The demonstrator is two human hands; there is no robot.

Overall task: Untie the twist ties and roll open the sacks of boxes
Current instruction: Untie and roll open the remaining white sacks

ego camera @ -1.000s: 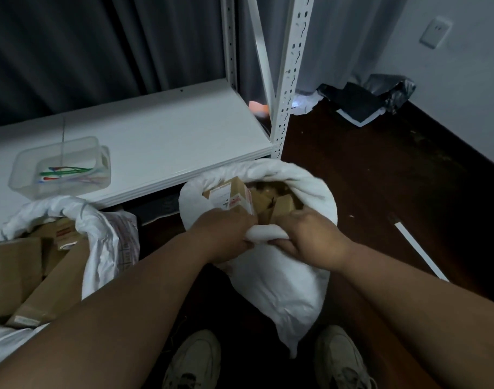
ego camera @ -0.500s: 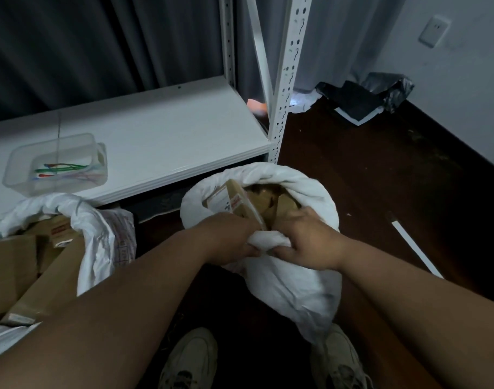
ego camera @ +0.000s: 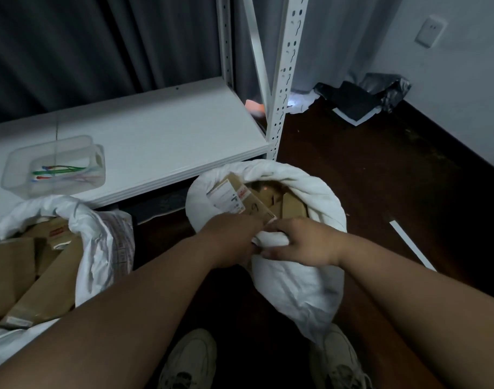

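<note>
A white sack (ego camera: 299,282) stands on the dark floor in front of me, its mouth open and its rim rolled down into a thick collar. Cardboard boxes (ego camera: 240,200) show inside it, one with a white label sticking up. My left hand (ego camera: 231,240) and my right hand (ego camera: 302,242) both grip the near part of the rolled rim, fingers curled into the fabric. A second white sack (ego camera: 97,248) sits at the left, open, with brown boxes inside. No twist tie is visible on either sack.
A white metal shelf (ego camera: 156,141) runs behind the sacks, with an upright post (ego camera: 282,80) at its right corner. A clear plastic tub (ego camera: 55,167) on it holds coloured twist ties. Dark bags (ego camera: 363,96) lie by the wall. My shoes (ego camera: 189,363) are below the sack.
Both hands kept their grip on the near rim and worked it a little further down. The labelled box now stands out more above the rim.
</note>
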